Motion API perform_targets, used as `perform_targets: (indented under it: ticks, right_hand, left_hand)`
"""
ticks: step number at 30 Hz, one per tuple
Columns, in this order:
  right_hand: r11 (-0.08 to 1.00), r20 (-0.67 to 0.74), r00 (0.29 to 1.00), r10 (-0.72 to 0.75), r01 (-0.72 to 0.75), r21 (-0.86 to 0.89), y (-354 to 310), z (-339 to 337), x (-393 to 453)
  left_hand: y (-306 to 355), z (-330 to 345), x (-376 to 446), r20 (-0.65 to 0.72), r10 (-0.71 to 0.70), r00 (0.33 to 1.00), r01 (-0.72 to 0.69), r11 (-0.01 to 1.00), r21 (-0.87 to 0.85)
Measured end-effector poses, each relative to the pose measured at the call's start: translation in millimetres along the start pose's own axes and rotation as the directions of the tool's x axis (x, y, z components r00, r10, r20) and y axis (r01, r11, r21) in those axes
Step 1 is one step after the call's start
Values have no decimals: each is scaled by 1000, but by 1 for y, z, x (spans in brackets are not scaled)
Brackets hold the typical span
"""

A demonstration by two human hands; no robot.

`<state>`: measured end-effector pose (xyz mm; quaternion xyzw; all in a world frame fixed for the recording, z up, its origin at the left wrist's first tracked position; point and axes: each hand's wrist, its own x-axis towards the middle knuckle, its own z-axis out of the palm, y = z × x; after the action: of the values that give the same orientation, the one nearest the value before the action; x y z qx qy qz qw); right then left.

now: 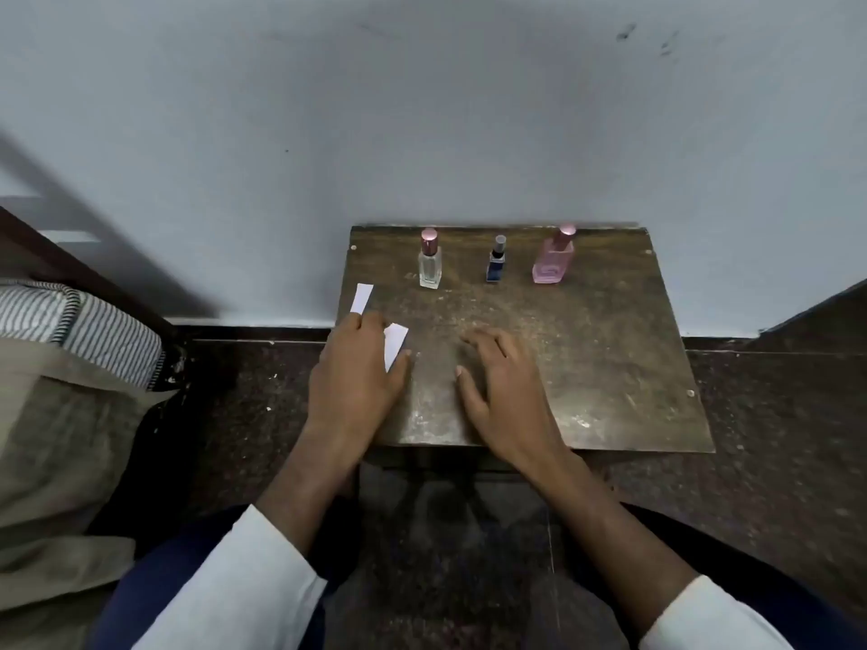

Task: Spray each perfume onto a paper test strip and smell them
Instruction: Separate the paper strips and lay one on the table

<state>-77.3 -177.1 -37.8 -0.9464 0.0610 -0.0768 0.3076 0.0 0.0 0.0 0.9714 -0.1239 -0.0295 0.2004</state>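
Left hand (353, 387): fingers (370, 321) curled together, palm down, over two white paper strips at the left edge of the surface (586, 368); whether they pinch the paper or only press on it cannot be told. First paper strip (362, 297): juts out past the fingertips toward the wall, its far end at the surface's left edge. Second paper strip (395, 345): shows between thumb and forefinger, lying on the surface, partly covered by the hand. Right hand (504, 396): empty, palm down, fingers (488, 342) loosely spread and resting on or just above the surface near its middle; apart from the left hand, touching no strip or bottle. Surface: dark, worn, scuffed, small, set against a pale wall (422, 110). Along its far edge, three perfume bottles in a row, all upright and capped, well apart from both hands. Clear bottle (430, 267): rose-coloured cap, leftmost, nearest the strips. Blue bottle (496, 265): small, dark, grey cap, in the middle. Pink bottle (553, 262): widest, pink cap, rightmost. Both forearms bare, with white sleeves (244, 584) pushed back near the lower edge of view. Floor (774, 438): dark, speckled. Striped fabric (94, 326): lies at the left over a beige cloth.
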Motion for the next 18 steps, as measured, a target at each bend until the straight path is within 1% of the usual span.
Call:
perform_targets:
  ticks: [2, 4, 6, 13, 18]
  right_hand:
    - [1000, -7, 1000, -12, 12, 15, -1, -1, 1]
    - [1000, 9, 1000, -12, 12, -15, -2, 2, -3]
    - [999, 15, 1000, -8, 8, -40, -1, 4, 0]
    - [996, 52, 999, -6, 11, -94, 0, 4, 4]
    - [999, 37, 999, 19, -17, -50, -3, 4, 7]
  left_hand:
    - [-4, 0, 5, -10, -42, 999, 42, 999, -18]
    - [-5, 1, 5, 0, -53, 999, 53, 999, 8]
    - [-5, 5, 7, 15, -62, 998, 62, 998, 11]
    - [-11, 11, 10, -26, -57, 998, 57, 998, -24]
    - [-12, 9, 10, -54, -48, 997, 44, 997, -68]
